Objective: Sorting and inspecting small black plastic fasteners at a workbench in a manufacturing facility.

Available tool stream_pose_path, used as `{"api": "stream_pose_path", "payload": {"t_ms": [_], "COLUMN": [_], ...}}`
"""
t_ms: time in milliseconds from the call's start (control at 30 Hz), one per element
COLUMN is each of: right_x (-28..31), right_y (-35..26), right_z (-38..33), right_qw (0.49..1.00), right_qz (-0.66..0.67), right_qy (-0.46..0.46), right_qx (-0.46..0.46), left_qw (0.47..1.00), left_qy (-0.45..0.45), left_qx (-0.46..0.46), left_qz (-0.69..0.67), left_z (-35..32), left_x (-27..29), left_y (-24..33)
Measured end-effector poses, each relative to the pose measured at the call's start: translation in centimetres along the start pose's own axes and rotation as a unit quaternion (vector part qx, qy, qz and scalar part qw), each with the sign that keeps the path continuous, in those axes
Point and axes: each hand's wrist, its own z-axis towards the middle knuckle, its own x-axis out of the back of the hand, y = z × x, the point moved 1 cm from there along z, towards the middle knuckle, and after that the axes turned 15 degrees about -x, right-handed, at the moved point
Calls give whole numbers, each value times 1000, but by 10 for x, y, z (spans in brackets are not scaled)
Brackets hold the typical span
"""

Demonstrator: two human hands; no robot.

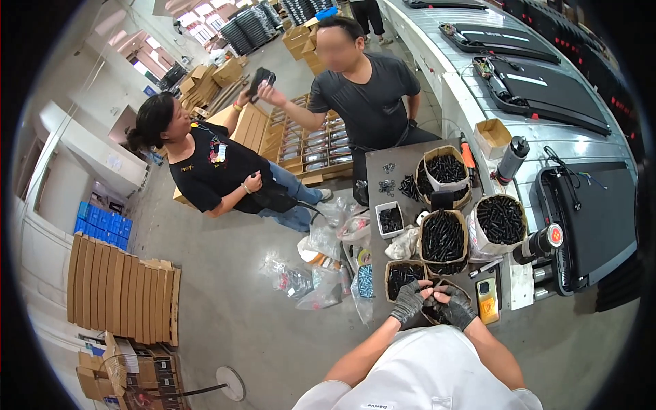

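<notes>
My left hand (408, 301) and my right hand (456, 307) wear dark grey gloves and meet over the near end of a dark table (383, 158). Both pinch a small dark part (430, 295) between the fingertips; it is too small to tell what it is. Just under my hands stand two open bags of black screws (402, 275). Farther along the table are larger paper bags full of black screws (443, 236), another bag (500, 220) and one at the far end (445, 168).
A white tray of black parts (390, 219) and an orange-cased phone (487, 299) lie on the table. Clear plastic bags (321, 287) litter the floor left of it. Two people (219, 171) stand beyond; one (369, 96) holds up a dark object. Flat cartons (123, 287) stand left, treadmills (547, 89) right.
</notes>
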Motion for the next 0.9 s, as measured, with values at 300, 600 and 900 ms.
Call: {"api": "stream_pose_path", "payload": {"t_ms": [300,600,900], "right_x": [17,37,27], "right_y": [10,-1,-7], "right_z": [-3,1,-39], "right_qw": [997,990,983], "right_qz": [-32,111,163], "right_qy": [62,-74,-88], "right_qx": [24,44,-10], "left_qw": [987,999,987], "left_qy": [-19,36,43], "left_qx": [-98,-22,40], "left_qz": [125,-31,-149], "left_z": [-11,-7,-13], "left_x": [-8,15,16], "left_y": [4,41,15]}}
